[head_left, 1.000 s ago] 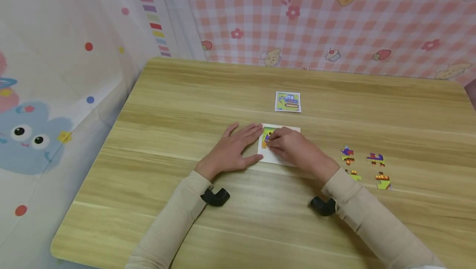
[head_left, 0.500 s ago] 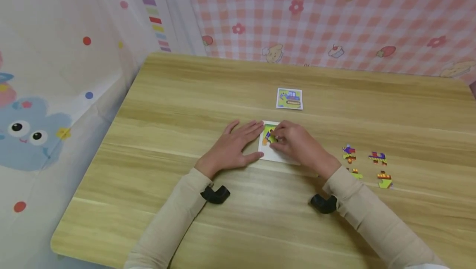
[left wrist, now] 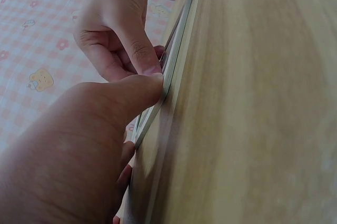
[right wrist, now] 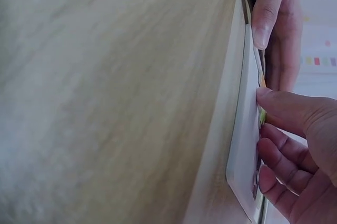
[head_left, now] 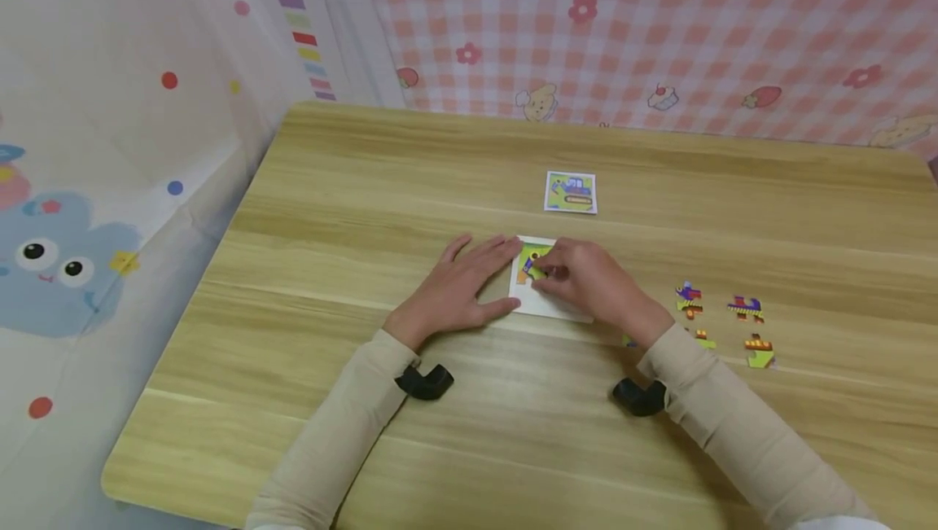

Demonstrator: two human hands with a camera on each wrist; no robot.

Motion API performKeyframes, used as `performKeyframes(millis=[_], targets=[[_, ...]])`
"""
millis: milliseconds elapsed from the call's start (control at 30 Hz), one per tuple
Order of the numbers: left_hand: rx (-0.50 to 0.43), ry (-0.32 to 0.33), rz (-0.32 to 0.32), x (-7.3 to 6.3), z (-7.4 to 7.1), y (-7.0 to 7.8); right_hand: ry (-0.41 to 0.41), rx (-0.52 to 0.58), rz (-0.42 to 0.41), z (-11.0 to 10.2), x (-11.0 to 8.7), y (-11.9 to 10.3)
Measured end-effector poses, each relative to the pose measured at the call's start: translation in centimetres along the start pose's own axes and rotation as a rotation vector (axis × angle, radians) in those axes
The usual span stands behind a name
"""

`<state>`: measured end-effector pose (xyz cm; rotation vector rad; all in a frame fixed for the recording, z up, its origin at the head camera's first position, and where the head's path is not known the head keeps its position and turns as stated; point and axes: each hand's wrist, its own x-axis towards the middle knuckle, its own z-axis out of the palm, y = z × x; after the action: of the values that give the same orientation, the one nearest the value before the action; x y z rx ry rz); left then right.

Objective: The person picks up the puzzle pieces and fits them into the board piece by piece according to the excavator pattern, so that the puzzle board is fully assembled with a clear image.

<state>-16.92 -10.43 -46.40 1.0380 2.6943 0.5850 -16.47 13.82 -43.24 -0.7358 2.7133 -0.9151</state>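
A white puzzle board (head_left: 545, 304) lies on the wooden table, with joined colourful pieces (head_left: 526, 265) in its upper left part. My left hand (head_left: 456, 292) lies flat beside it, with fingertips and thumb on its left edge. The right hand (head_left: 593, 282) is over the board's right half; its thumb and fingers pinch a green-edged puzzle piece (right wrist: 263, 117) at the joined ones. Most of that piece is hidden by the fingers. In the left wrist view, the left thumb (left wrist: 139, 92) presses the board's rim.
Behind the board lies a picture card (head_left: 571, 192) of an excavator. Several loose puzzle pieces (head_left: 746, 308) are spread to the right, some partly hidden by the right forearm. Black wrist mounts (head_left: 427, 383) sit under both sleeves. A pink checked cloth (head_left: 498, 25) hangs behind the table.
The right thumb and fingertips have shifted a little and spread slightly, uncovering more of the joined pieces. The left hand stays in place on the board's edge. The head view has tilted slightly.
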Motion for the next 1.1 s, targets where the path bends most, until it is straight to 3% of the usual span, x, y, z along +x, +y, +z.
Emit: performKeyframes(millis=[333,767,900,1100], targets=[[0.003,-0.004,-0.005,-0.01,0.10,-0.07,0.000,0.021,-0.074,0.19,0.10,0.37],[0.008,0.005,0.000,0.18,0.12,-0.03,-0.004,-0.096,-0.239,-0.06,-0.05,0.38],[0.007,0.005,0.000,0.18,-0.01,0.02,-0.008,-0.088,-0.220,-0.10,-0.01,0.35],[-0.011,-0.003,-0.004,-0.01,-0.03,0.08,0.000,-0.012,-0.081,0.16,0.06,0.38]])
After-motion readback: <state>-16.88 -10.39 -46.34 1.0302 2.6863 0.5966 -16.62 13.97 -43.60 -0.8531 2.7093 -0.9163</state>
